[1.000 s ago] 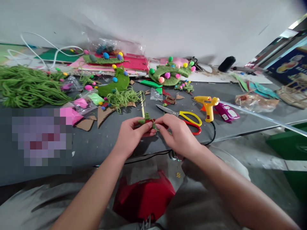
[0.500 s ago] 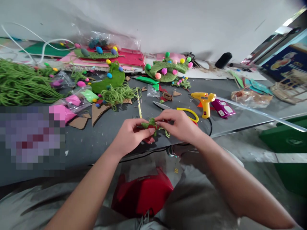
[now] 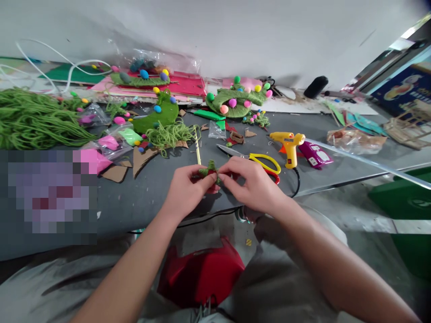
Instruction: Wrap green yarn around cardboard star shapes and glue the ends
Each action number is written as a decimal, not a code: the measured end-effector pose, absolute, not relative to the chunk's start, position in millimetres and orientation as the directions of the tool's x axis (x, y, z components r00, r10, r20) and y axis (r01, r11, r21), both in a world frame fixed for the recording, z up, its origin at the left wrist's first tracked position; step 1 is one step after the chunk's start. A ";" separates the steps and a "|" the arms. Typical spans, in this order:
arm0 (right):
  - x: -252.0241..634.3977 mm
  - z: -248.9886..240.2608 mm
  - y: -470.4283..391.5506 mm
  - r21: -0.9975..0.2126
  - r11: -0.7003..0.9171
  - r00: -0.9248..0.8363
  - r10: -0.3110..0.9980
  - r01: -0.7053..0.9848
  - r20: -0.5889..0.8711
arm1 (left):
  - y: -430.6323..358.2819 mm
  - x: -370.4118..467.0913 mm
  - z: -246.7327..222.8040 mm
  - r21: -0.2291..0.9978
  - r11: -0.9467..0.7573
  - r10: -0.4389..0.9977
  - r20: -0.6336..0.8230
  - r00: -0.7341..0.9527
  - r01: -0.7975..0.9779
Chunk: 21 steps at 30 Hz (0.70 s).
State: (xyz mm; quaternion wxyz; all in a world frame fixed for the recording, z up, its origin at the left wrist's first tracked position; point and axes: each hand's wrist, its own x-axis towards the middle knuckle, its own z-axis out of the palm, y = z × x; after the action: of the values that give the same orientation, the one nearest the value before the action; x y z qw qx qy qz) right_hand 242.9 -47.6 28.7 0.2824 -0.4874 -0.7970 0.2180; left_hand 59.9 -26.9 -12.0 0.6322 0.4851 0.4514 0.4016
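Pinching one small green-and-red piece between them, the two bare hands meet above the front part of the grey counter. The left hand has its thumb and fingers closed on the piece from the left, and the right hand grips at its right edge with thumb and forefinger brought together. Just beyond the hands lies one striped yellow strip; to its right are one pair of scissors, with one yellow and one red handle, one yellow glue gun and one purple packet. Three larger green shapes dotted with coloured balls stand out: a curved one at mid-counter, a flat one on red sheets and a rounded one farther right. Green yarn lies in one big bundle at the far left and one loose tangle near the middle. The counter is strewn with cardboard scraps and backs onto a plain pale wall. Under its front edge is one red plastic object. White marks on the packet and lettering on a blue panel at the right are too small to read. A pixelated patch hides the counter's left front.
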 end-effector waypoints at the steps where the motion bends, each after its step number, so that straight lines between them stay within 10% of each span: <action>1: 243.5 27.0 -48.9 -0.596 0.476 -0.396 0.877 0.647 0.272 | -26.6 59.0 -11.7 0.967 0.225 0.949 -0.189 0.253 -0.121; 10: 240.7 14.9 -55.1 -0.453 0.538 -0.447 0.843 0.710 0.301 | -25.4 51.6 -8.7 0.887 0.303 0.935 -0.205 0.291 -0.347; 21: 257.1 19.8 -26.6 -0.609 0.516 -0.452 0.850 0.602 0.272 | -28.8 50.9 -3.1 0.959 0.274 0.864 -0.214 0.456 -0.070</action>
State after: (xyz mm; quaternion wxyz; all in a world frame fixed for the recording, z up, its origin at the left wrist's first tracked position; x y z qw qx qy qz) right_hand 257.1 -26.6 19.8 0.2822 -0.4408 -0.8235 0.2189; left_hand 50.9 -28.8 -3.1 0.6920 0.4992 0.3978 0.3372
